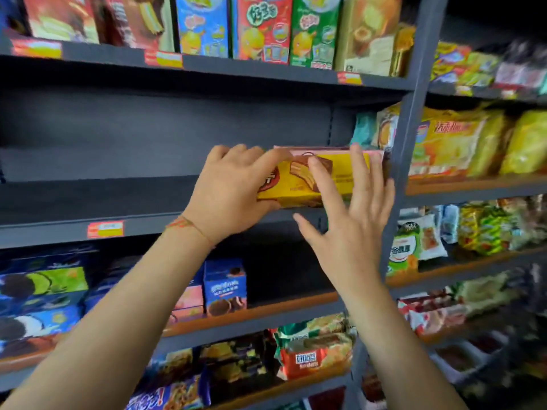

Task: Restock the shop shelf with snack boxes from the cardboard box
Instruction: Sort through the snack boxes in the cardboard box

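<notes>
Here the yellow snack box (313, 184) lies lengthwise along the shelf (88, 199); left hand (228, 193) grips its near end, right hand (352, 220) spread flat against its front

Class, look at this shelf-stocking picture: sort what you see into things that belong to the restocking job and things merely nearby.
Belongs to the job:
- yellow snack box
- pink box behind it
- grey shelf
- left hand, gripping the yellow box
- right hand, fingers straight against it

Merely nearby:
- blue biscuit boxes
- yellow bags
- price tag
</notes>
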